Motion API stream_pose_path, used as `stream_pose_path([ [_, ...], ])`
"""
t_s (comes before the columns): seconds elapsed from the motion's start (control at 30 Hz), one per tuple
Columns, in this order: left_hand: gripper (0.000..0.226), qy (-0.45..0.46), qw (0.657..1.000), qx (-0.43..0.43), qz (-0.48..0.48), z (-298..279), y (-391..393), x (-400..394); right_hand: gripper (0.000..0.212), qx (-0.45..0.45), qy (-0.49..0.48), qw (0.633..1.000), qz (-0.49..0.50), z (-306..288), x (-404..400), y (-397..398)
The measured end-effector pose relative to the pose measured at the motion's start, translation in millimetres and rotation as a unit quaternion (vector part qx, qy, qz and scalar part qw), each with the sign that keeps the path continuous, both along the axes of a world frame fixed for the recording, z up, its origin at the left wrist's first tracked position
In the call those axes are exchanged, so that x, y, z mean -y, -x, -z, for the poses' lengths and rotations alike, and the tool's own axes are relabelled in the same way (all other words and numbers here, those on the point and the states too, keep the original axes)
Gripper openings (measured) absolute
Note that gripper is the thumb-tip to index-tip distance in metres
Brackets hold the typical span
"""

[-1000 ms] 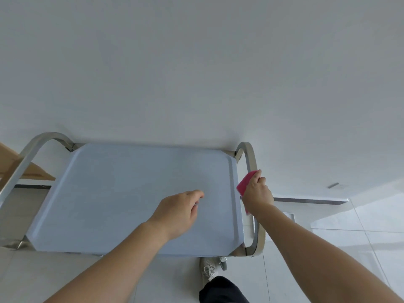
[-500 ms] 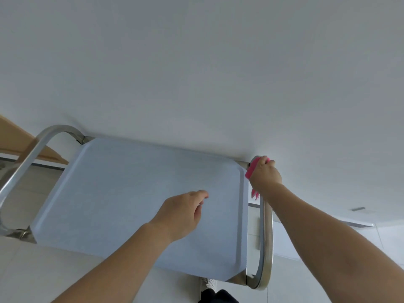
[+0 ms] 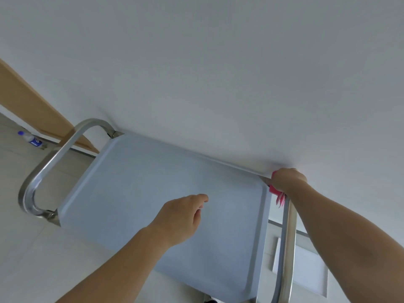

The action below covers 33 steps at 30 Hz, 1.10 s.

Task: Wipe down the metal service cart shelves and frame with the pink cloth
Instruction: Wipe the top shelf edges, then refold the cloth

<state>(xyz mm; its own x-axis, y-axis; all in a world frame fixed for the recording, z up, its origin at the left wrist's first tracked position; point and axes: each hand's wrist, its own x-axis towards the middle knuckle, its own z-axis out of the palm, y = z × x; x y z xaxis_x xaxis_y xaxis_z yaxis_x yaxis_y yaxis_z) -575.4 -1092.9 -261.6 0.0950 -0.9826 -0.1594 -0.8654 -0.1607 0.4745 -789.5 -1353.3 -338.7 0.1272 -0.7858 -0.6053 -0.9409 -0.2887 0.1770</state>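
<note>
Cloth (image 3: pixel 276 193) now at cart's (image 3: pixel 153 193) far corner

Metal cart (image 3: pixel 153 193) against white wall, seen from above: flat pale top shelf with raised rim, curved steel handle rails at both ends. Pink cloth (image 3: pixel 276 192) bunched at right rail's far corner, frayed edge hanging below.

Soft, even daylight is filling the scene, casting only faint shadows. A bright glint is running along the cart's right rail (image 3: pixel 288 248). Wide-angle distortion is tilting and bending the edges; focus is slightly soft.
</note>
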Motion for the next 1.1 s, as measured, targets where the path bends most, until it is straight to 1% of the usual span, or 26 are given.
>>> stream_pose_path([
  [0.03, 0.035, 0.001, 1.0, -0.001, -0.001, -2, -2, 0, 0.013, -0.005, 0.003, 1.0, 0.0, -2, -3, -1],
  [0.1, 0.035, 0.003, 1.0, -0.004, 0.0, -6, -6, 0, 0.017, 0.013, 0.016, 1.0, 0.017, -5, -12, -1],
  [0.2, 0.034, 0.003, 1.0, -0.009, 0.002, -13, -10, 0, 0.029, 0.096, 0.089, 0.987, 0.098, -9, -33, 8],
  [0.27, 0.034, 0.002, 1.0, -0.013, 0.008, -17, -12, -1, 0.036, 0.127, 0.137, 0.974, 0.13, -11, -50, 16],
  [0.43, 0.033, 0.008, 0.999, -0.009, 0.034, -29, -16, -4, 0.037, 0.152, 0.192, 0.964, 0.103, -20, -94, 32],
  [0.53, 0.031, 0.023, 0.999, -0.008, 0.044, -37, -17, -2, 0.03, 0.146, 0.237, 0.959, 0.063, -28, -110, 35],
  [0.57, 0.031, 0.029, 0.999, -0.011, 0.042, -39, -17, -1, 0.027, 0.17, 0.26, 0.949, 0.05, -34, -113, 30],
  [0.63, 0.03, 0.045, 0.998, -0.015, 0.032, -44, -21, 1, 0.024, 0.265, 0.297, 0.917, 0.005, -50, -123, 10],
  [0.67, 0.03, 0.057, 0.998, -0.015, 0.026, -46, -24, 1, 0.024, 0.31, 0.301, 0.902, -0.027, -61, -130, -5],
  [0.73, 0.032, 0.083, 0.996, -0.011, 0.013, -53, -34, -1, 0.025, 0.372, 0.274, 0.883, -0.08, -83, -150, -44],
  [0.8, 0.036, 0.109, 0.994, -0.008, -0.007, -61, -50, -7, 0.023, 0.424, 0.254, 0.862, -0.111, -99, -176, -86],
  [0.83, 0.037, 0.118, 0.993, -0.008, -0.019, -64, -61, -13, 0.025, 0.448, 0.253, 0.849, -0.122, -105, -190, -107],
  [0.87, 0.035, 0.122, 0.992, -0.009, -0.031, -68, -74, -20, 0.029, 0.472, 0.251, 0.834, -0.132, -110, -204, -127],
  [0.93, 0.021, 0.12, 0.992, -0.012, -0.041, -72, -105, -39, 0.033, 0.519, 0.236, 0.807, -0.154, -119, -234, -167],
  [1.03, 0.017, 0.109, 0.993, -0.025, -0.046, -75, -161, -81, 0.039, 0.555, 0.19, 0.79, -0.175, -128, -276, -223],
  [1.1, 0.015, 0.109, 0.992, -0.035, -0.05, -76, -200, -113, 0.04, 0.575, 0.125, 0.785, -0.192, -131, -302, -254],
])
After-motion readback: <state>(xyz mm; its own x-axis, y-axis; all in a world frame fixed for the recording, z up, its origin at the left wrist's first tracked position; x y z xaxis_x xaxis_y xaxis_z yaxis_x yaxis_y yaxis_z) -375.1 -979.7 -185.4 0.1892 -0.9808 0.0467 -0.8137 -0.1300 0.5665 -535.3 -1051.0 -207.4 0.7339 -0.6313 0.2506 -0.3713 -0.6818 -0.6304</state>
